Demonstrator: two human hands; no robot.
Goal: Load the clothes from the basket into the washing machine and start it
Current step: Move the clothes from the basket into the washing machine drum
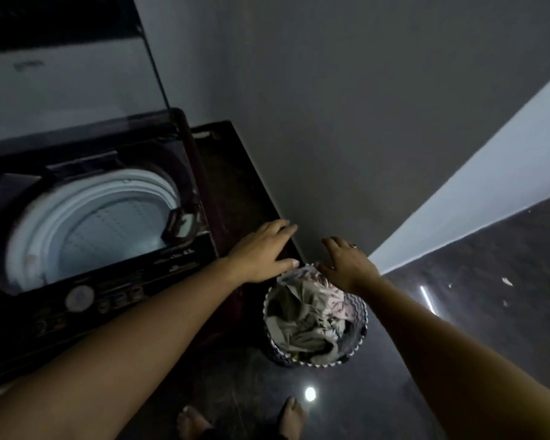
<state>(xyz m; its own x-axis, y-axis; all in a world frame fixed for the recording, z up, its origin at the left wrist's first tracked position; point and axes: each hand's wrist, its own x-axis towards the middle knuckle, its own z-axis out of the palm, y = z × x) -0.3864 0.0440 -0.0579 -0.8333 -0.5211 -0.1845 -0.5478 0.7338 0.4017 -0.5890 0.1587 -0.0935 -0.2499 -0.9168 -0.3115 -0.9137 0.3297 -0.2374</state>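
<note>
Dim grey walls (362,106) meet in a corner above a dark, glossy floor (489,296), where a small round glare and a bright streak of light reflect. A pale slanted band runs along the right wall down toward the floor.

At the left stands the washer (86,249), a dark top-loader with its lid (64,58) raised upright at the back. Its drum (102,223) is pale, ringed in white, and no clothes show inside it. Along the near edge runs the control panel (108,300), with a round pale dial (79,298) and rows of small buttons; the markings are too dim to read. A dark ledge lies between the washer and the wall.

On the floor just right of the washer sits the basket (361,331), round, with a zigzag pattern on its rim. Crumpled clothes (305,312) fill it, pale grey and patterned pieces, all of them in the basket.

Both bare forearms reach forward from the bottom corners. The left hand (264,252) hovers palm down over the far rim of the basket, fingers spread and holding nothing. The right hand (350,262) is likewise spread and empty, just beside the left, over the far right rim, with a ring (353,246) on one finger. Whether either hand touches the rim cannot be told.

Two bare feet (291,414) show at the bottom edge.
</note>
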